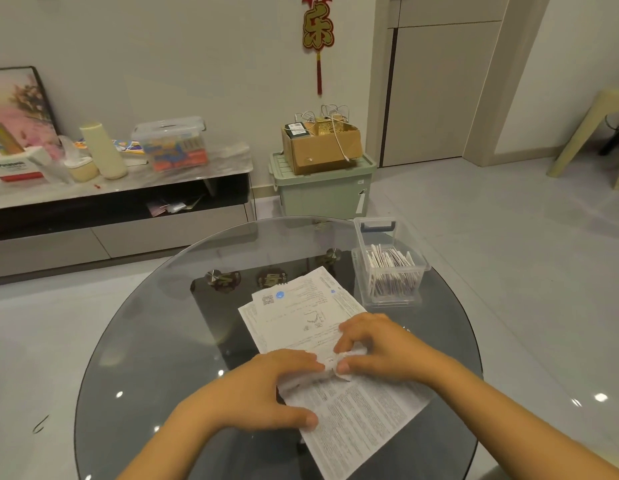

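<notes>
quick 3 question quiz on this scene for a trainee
1. True or false: the left hand and the right hand both touch the sheet.
2. Where does the clear box stand? A: left of the sheet. B: beyond the sheet, to the right. C: on the floor.
3. Fill in: the round table has a top made of ____.

Key: 1 true; 2 B; 3 glass.
</notes>
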Motion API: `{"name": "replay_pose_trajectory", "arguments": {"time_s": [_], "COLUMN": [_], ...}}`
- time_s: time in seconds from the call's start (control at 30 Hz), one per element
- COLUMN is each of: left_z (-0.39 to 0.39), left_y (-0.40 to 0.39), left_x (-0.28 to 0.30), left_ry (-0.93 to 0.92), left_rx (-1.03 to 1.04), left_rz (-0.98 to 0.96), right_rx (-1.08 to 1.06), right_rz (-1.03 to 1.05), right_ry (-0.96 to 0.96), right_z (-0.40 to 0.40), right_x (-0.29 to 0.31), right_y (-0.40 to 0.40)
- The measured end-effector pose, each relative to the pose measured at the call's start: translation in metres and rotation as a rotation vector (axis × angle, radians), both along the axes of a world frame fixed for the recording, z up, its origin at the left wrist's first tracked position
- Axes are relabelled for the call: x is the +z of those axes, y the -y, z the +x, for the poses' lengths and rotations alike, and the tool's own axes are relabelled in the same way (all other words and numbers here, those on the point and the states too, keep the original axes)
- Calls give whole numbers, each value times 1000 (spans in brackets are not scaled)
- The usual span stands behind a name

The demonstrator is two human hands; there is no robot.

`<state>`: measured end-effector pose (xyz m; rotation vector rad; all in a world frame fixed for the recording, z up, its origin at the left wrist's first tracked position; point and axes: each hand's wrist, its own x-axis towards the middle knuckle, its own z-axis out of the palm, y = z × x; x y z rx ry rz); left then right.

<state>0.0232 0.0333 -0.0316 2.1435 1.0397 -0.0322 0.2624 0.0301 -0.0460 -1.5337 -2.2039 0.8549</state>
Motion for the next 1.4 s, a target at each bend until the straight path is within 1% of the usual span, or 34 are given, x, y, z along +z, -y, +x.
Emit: {"name": "replay_pose_trajectory", "arguments": {"time_s": [0.1,0.27,0.33,0.4,0.47,0.53,0.57,0.63,0.7,0.83,0.97,1.07,1.23,1.4], "left_z": [-3,-2,-1,2,9,14,16,17,18,18,14,11,8,5], "left_y": [-3,-9,-12,-15,-15,-15,-15,-17,-18,-17,-23,-24,-21,-25], "left_x": [5,-3,-9,-15,-18,-20,-21,-23,-24,-27,-32,-37,-34,-30], "left_ry": [217,423,454,426,398,403,408,381,325,205,-29,-91,-188,-198], "left_rx": [111,400,523,599,628,615,610,610,600,533,486,400,184,125], "left_rz": [-132,-119,-115,-32,78,151,174,213,238,296,412,442,468,511], "right_rx": [-46,-167,-250,-353,-415,-406,-388,-350,-299,-249,-193,-175,-108,-47], "right_rz": [-96,-159,-164,-123,-60,-24,-9,34,43,5,1,-5,19,89], "right_ry": [-188,-413,-485,-518,-488,-448,-411,-273,-152,-11,140,186,257,292], "right_z": [1,-9,-12,-16,-19,-20,-21,-22,-24,-23,-20,-19,-12,-8], "right_x": [11,7,7,7,6,6,7,4,0,-8,-9,-10,-8,-7], "right_y": [-3,-7,-11,-16,-20,-21,-20,-20,-19,-18,-17,-20,-19,-14]}}
